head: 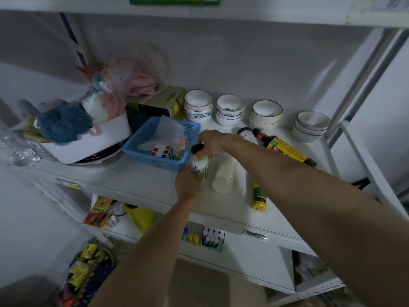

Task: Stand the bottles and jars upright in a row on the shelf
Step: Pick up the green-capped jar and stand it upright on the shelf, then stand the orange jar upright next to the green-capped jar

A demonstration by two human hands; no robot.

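A white bottle with a black cap and green label point(200, 166) stands nearly upright on the white shelf point(137, 173), beside the blue basket. My left hand point(188, 185) grips its lower body and my right hand point(212, 144) holds its neck under the cap. Just right of it a pale cream bottle point(223, 176) lies on its side. A dark sauce bottle with a yellow-red label point(285, 149) lies flat further back. A yellow-capped bottle point(257, 197) lies near the front edge. A black-capped jar point(246, 134) lies behind my right wrist, partly hidden.
Stacks of bowls point(230, 109) line the back of the shelf. A blue basket point(155, 158) holding a puzzle cube sits left of the bottle, next to a white tub point(104, 140) of bath sponges. Lower shelves hold packets and small bottles.
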